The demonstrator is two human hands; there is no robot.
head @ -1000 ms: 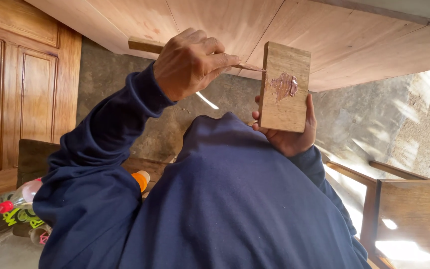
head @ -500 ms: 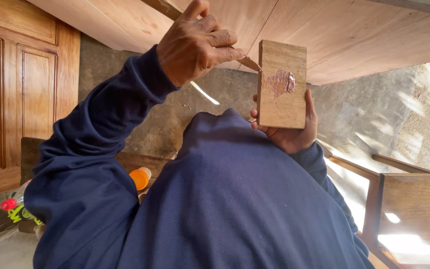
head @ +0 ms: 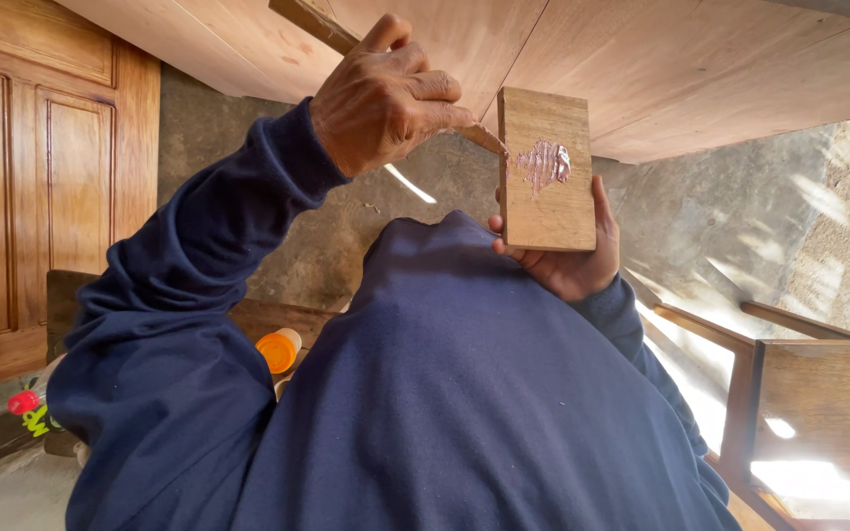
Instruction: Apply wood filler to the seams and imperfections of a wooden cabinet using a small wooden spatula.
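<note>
The left hand (head: 386,93) grips a wooden stick (head: 322,25), its tip touching pinkish paste on a small wooden block (head: 548,202), which the right hand (head: 568,261) holds upright at centre.

Your hands work close under the wood panels (head: 641,69), so there is little room above them. Between the block (head: 547,187) and the stick hand (head: 386,98) only a narrow gap is open. At the left the door (head: 41,197) closes the way. At the right the frame (head: 740,393) stands in the way. The stone wall (head: 730,226) far behind leaves open room between them.
</note>
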